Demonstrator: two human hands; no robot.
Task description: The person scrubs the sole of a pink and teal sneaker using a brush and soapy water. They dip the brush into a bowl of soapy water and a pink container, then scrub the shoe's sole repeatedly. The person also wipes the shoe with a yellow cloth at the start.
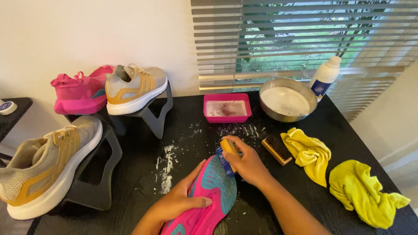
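Black table (130, 174): soap smears, edges cut off | pink-and-teal shoe (209, 196): sole up at near table edge, heel out of frame | left hand (180, 202): clamped on shoe's side | right hand (248, 163): closed around scrub brush (227, 152), bristles on sole, mostly hidden.
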